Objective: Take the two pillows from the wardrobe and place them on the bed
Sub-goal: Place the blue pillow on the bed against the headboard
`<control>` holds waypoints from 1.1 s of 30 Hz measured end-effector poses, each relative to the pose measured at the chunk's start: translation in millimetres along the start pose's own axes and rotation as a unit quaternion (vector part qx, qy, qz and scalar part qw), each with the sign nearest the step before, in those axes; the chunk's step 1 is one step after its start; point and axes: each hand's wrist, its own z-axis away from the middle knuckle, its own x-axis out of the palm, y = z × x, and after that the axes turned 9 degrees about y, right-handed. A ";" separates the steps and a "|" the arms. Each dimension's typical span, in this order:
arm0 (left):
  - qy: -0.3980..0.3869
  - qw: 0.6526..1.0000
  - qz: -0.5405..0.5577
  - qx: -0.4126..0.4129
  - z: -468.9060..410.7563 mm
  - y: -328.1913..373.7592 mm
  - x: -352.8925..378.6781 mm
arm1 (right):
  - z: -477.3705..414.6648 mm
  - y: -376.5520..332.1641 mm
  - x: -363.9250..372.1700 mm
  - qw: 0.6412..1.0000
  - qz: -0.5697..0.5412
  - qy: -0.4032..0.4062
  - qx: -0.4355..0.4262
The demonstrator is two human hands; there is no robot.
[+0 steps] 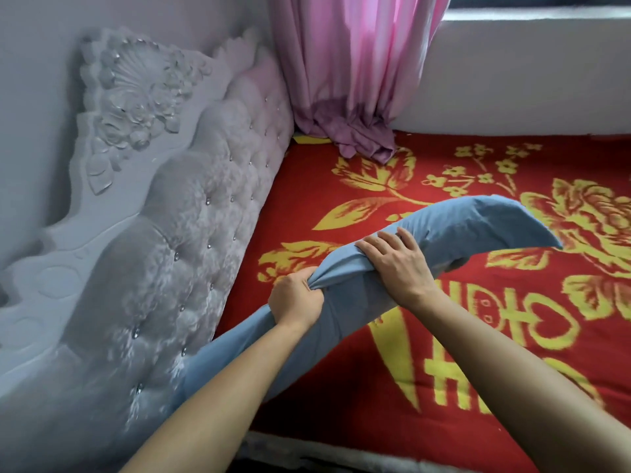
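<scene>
The pillow is a long blue-grey item held above the bed, running diagonally from the lower left, near the headboard, up to the right, where its far end tapers to a point over the bed surface. Its middle section is bunched and creased where the hands hold it. The left hand is closed in a fist around gathered cover fabric at the pillow's middle; the fingers wrap the fabric fully. The right hand lies palm down on top of the pillow just beside the left hand, with fingers curled over the far edge, gripping the pillow body. Both forearms enter from the bottom edge. The pillow's lower end passes behind the left forearm, and whether it touches the headboard or the bed there cannot be told. The raised right end is clear of the bed. The bed carries a red cover with a yellow flower and character pattern. The headboard is pale, tufted and buttoned, with a carved floral crest at its top, and stands against the wall at the left. A pink curtain hangs at the bed's far corner, its hem bunched on the red cover. A window ledge runs along the far side of the bed.
</scene>
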 end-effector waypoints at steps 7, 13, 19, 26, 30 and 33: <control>-0.100 0.986 0.132 -0.034 -71.3 -14.0 26.8 | -38.5 -7.9 36.4 0.989 0.032 0.070 0.123; -0.149 0.903 0.368 -0.164 -109.4 -1.3 35.3 | -65.5 -12.0 66.1 0.888 -0.129 0.213 0.386; -0.190 0.825 0.477 -0.237 -138.0 -23.9 62.6 | -56.5 -20.3 139.2 0.742 -0.303 0.139 0.582; -0.145 0.963 0.178 -0.143 -174.0 -120.4 159.0 | 2.2 -38.4 280.8 0.806 -0.283 -0.136 0.501; -0.157 0.980 -0.118 0.029 -179.0 -186.1 212.8 | 34.0 -65.9 339.2 0.871 -0.227 -0.237 0.367; -0.278 0.935 -0.209 0.071 -155.4 -241.7 237.3 | 34.1 -88.9 363.1 0.931 -0.181 -0.226 0.222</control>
